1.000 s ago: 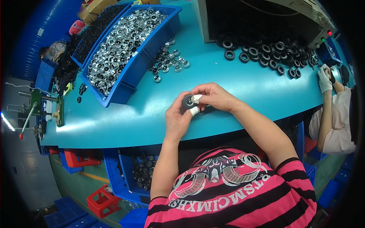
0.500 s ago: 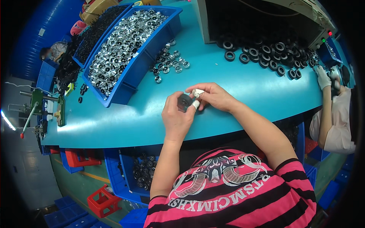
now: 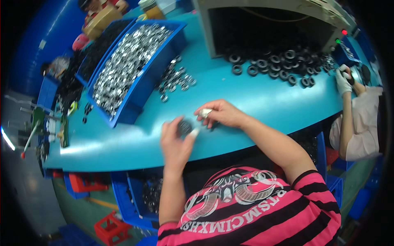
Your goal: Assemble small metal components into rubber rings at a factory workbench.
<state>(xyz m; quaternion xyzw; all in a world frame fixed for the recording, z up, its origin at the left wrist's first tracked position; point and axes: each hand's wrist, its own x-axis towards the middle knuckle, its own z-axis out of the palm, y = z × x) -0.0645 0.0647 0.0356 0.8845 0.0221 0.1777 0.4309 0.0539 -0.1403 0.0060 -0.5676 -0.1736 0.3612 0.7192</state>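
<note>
Moved: since a second ago my hands have drifted apart; the dark ring now sits with my left hand alone, lower in the frame.
Left hand (image 3: 175, 141): thumb and fingers clamped on a dark round ring (image 3: 184, 127), centre of frame, above the teal table (image 3: 262, 98).
Right hand (image 3: 221, 114): fingers pinched together on a small silvery piece (image 3: 205, 111), just right of the ring.
Handling: I judge the ring stiff, light and matte; best gripped by its rim. The silvery piece looks smooth and slippery.
Around: blue bin (image 3: 141, 88) of shiny metal rings, upper left; black rings (image 3: 279, 67) heaped upper right, a loose silvery scatter between.
</note>
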